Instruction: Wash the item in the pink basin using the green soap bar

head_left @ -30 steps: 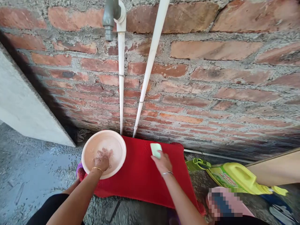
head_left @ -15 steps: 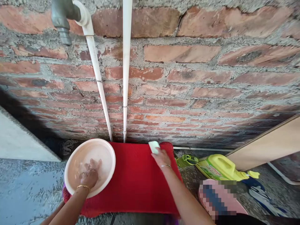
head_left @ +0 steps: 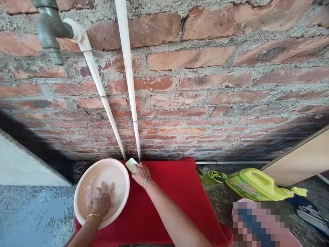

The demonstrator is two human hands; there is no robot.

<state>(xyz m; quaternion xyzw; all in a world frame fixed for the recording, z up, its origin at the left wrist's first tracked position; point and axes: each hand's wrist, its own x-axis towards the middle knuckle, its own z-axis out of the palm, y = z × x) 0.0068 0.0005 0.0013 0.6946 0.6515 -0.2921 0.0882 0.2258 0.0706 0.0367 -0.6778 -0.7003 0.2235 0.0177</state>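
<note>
Head view: left hand spread inside pale-pink basin; right hand pinches flat pale-green object near the basin.

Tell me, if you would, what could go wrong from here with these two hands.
The pale green object in the right hand is near the basin, so a loose grip might drop it into the water.
The left hand is in that water; a quick move could splash the red cover.
The basin sits at the cover's left end, so pressing on its rim might tip it.
</note>
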